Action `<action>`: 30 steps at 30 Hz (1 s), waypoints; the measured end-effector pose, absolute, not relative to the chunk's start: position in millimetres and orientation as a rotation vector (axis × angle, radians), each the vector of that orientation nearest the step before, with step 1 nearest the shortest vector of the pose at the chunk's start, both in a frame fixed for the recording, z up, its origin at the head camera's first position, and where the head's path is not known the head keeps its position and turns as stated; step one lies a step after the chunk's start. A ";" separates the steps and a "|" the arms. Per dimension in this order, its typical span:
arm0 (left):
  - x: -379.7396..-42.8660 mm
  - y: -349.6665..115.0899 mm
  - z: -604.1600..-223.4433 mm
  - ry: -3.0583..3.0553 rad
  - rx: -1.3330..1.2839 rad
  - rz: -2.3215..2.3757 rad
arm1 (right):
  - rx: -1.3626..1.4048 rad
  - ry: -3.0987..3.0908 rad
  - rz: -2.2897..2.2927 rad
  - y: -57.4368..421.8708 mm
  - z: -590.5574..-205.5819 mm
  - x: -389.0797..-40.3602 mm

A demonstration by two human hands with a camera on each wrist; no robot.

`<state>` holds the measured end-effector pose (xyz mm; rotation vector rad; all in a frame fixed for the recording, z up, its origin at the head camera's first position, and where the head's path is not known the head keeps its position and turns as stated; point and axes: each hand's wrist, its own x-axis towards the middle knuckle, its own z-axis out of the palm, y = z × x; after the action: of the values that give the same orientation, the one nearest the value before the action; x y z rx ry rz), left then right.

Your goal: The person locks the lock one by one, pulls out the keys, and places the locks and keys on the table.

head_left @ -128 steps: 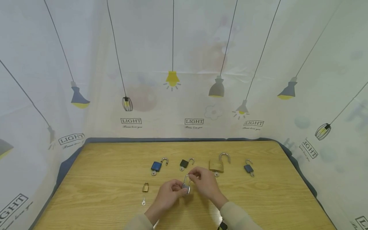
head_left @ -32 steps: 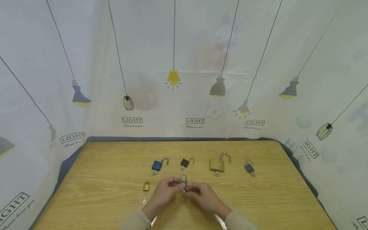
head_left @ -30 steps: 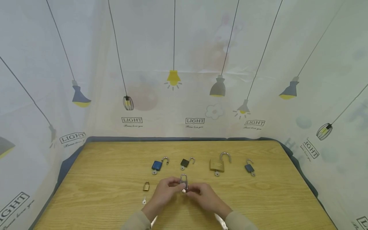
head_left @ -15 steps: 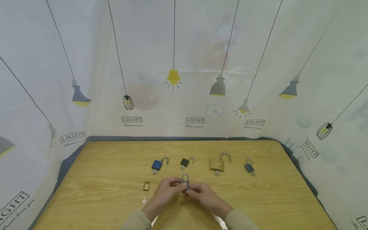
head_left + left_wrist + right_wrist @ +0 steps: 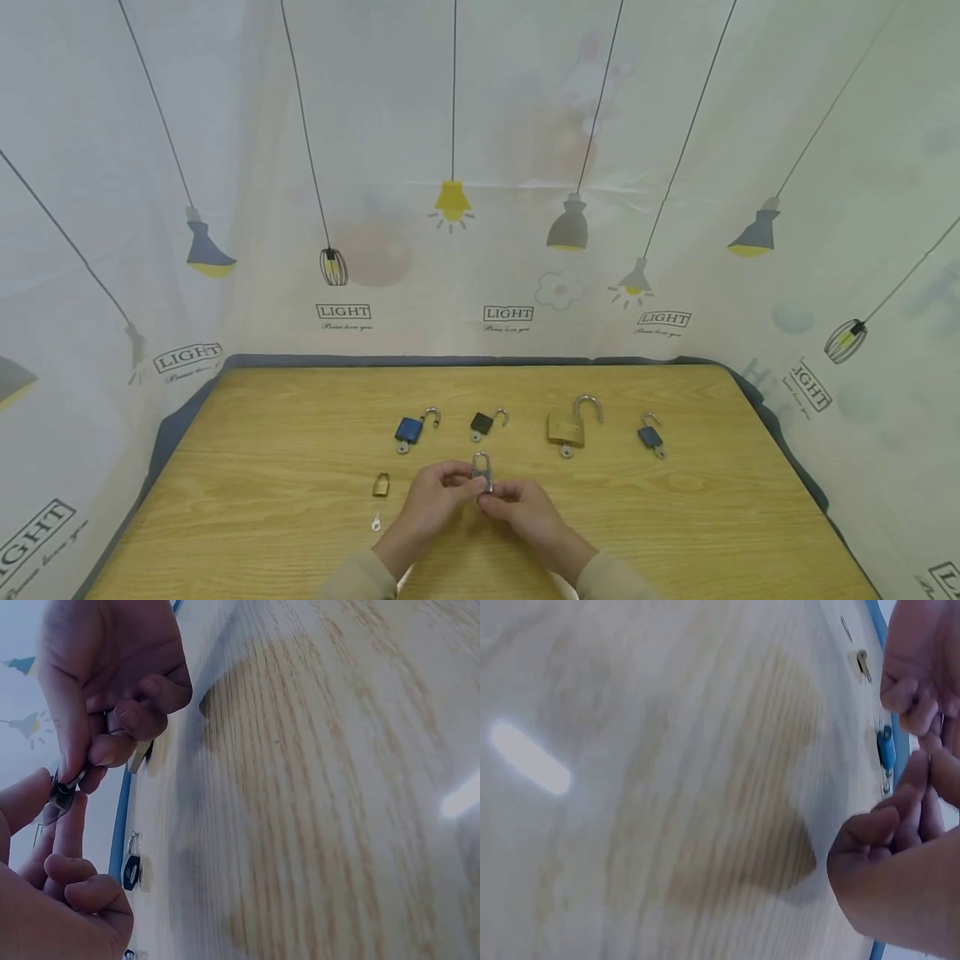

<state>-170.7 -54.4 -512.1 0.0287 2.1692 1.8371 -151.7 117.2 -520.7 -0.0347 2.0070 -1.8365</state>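
Head view: a person's left hand (image 5: 438, 497) holds a silver padlock (image 5: 487, 477) between thumb and fingers, just above the near middle of a wooden table (image 5: 262, 500), its rounded metal shackle pointing up. The right hand (image 5: 528, 510) pinches at the padlock's lower end with thumb and fingers; exactly what lies in that pinch is hidden, even from the left wrist camera. Beyond the hands, four padlocks lie in a row with shackles swung out, each with a key in its base: a squarish blue padlock (image 5: 408, 430), a smaller black padlock (image 5: 482, 424), a large, blocky brass padlock (image 5: 566, 432) and a small dark-blue padlock (image 5: 649, 437). To the left of the left hand rests a small brass padlock (image 5: 381, 485) with an arched shackle; a loose silvery key (image 5: 377, 522) lies near it, on the person's side. Pale cloth sleeves (image 5: 360, 577) reach the wrists. Long streaks of grain run across the tabletop, where both wrist cameras catch a glossy glare. Behind it hangs a lightly creased whitish backdrop (image 5: 510, 250) printed with lamps and the word "LIGHT," above a dark-blue edging (image 5: 450, 362).
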 end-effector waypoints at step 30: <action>-174.1 -53.0 -516.1 2.235 -0.061 1.805 | 0.330 2.215 -1.961 91.0 -522.7 -136.6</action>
<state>-174.1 -53.0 -516.1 -0.0608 2.2349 1.8051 -136.6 91.0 -522.7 0.3304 2.2151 -1.9614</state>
